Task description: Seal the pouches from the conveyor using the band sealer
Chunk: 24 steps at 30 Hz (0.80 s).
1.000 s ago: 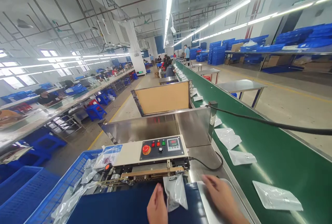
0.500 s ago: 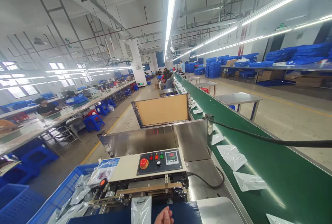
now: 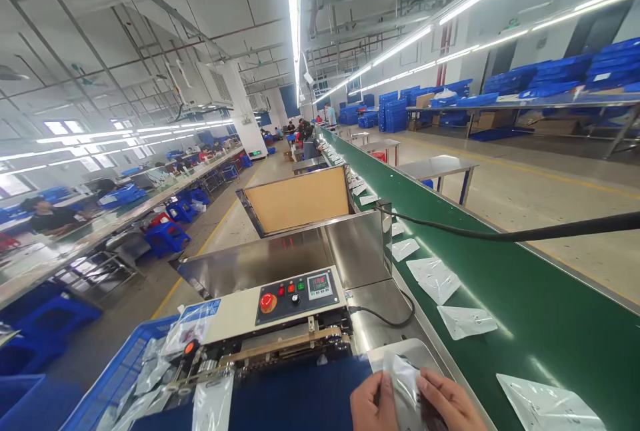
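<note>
My left hand (image 3: 371, 401) and my right hand (image 3: 447, 401) pinch a shiny white plastic pouch (image 3: 404, 388) between them, low in view over the steel tray at the machine's right end. Its lower part is partly covered by my fingers. To the left, another white pouch (image 3: 213, 401) stands against the dark blue belt (image 3: 295, 391) of the band sealing machine (image 3: 225, 324). On the machine's control panel (image 3: 299, 294) are a red stop button and a lit display.
A green conveyor (image 3: 500, 271) with several white pouches (image 3: 467, 322) runs along the right. A black cable (image 3: 500, 236) crosses above it. The blue crate (image 3: 120, 368) at left holds sealed pouches. Steel panels (image 3: 295, 251) stand behind the machine. People sit at distant benches.
The view has turned to the right. The pouch at the blue belt has shifted left along the machine. Only one hand showed before; both now hold another pouch.
</note>
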Each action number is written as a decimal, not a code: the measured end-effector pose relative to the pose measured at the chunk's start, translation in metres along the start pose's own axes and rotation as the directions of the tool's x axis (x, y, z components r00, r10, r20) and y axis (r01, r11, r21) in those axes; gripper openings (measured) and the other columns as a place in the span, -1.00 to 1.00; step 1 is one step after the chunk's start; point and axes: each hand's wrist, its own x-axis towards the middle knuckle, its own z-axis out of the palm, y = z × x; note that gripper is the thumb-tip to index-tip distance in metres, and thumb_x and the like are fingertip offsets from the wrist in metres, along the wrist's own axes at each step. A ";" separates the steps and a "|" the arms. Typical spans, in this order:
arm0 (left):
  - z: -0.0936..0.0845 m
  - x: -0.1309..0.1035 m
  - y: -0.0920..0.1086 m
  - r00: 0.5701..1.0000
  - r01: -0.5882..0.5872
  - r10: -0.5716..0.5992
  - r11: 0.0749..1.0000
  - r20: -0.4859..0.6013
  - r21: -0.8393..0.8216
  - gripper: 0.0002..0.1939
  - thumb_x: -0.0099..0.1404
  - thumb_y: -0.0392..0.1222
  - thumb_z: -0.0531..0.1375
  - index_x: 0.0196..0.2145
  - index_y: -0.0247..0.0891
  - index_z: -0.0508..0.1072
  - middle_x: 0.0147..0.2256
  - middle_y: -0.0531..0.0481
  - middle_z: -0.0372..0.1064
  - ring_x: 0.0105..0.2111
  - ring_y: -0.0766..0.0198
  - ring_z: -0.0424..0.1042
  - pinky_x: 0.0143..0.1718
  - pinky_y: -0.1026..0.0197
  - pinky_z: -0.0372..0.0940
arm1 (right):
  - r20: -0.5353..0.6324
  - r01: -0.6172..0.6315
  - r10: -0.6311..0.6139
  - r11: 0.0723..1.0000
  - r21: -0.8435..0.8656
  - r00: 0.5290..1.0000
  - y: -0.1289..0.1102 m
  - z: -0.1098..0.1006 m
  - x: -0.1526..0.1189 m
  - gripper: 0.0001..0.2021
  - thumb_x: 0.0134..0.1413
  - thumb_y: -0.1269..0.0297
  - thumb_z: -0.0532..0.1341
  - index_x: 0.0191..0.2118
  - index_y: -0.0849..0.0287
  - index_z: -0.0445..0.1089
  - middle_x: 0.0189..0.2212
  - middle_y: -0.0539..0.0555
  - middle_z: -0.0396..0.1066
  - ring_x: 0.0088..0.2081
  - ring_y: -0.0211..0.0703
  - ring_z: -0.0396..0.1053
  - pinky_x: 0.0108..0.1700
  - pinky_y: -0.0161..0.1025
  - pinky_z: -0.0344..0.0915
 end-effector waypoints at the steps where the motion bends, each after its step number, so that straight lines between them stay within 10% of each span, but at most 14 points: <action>1: -0.007 -0.002 0.002 1.000 0.025 -0.025 1.000 -0.002 -0.013 -0.20 0.44 0.51 0.03 -0.52 -0.26 0.58 -0.55 -0.07 0.46 -0.48 0.17 0.37 -0.41 0.21 0.26 | 0.017 -0.030 0.029 0.999 0.028 0.999 0.003 0.001 -0.001 -0.36 -0.07 -0.47 0.37 -0.47 0.12 0.48 -0.55 0.02 0.36 -0.49 -0.15 0.31 -0.42 -0.25 0.32; 15: -0.029 0.040 -0.032 0.887 0.370 -0.431 0.877 -0.163 -0.307 -0.36 0.10 0.42 0.38 -0.56 -0.31 0.57 -0.59 -0.02 0.41 -0.53 0.23 0.31 -0.47 0.22 0.18 | -0.152 -0.274 0.274 0.962 0.019 0.950 0.019 0.028 0.071 -0.40 -0.36 -0.20 0.56 -0.36 0.07 0.32 -0.69 -0.14 0.28 -0.65 -0.34 0.14 -0.59 -0.35 0.08; 21: -0.066 0.047 -0.047 0.858 0.365 -0.461 0.856 -0.225 -0.365 -0.29 0.08 0.49 0.37 -0.41 -0.35 0.65 -0.49 -0.10 0.52 -0.44 0.14 0.43 -0.37 0.17 0.29 | -0.119 -0.258 0.255 0.966 -0.011 0.960 0.015 0.079 0.095 -0.41 -0.36 -0.15 0.58 -0.43 0.03 0.23 -0.67 -0.11 0.33 -0.60 -0.27 0.27 -0.59 -0.35 0.16; 24: -0.093 0.038 -0.053 0.829 0.354 -0.479 0.849 -0.288 -0.392 -0.27 0.11 0.52 0.34 -0.37 -0.33 0.65 -0.47 -0.12 0.54 -0.38 0.05 0.50 -0.34 0.12 0.35 | -0.100 -0.236 0.229 0.969 -0.068 0.968 0.007 0.064 0.082 -0.46 -0.18 -0.28 0.48 -0.37 0.09 0.40 -0.60 -0.03 0.42 -0.60 -0.25 0.27 -0.58 -0.32 0.12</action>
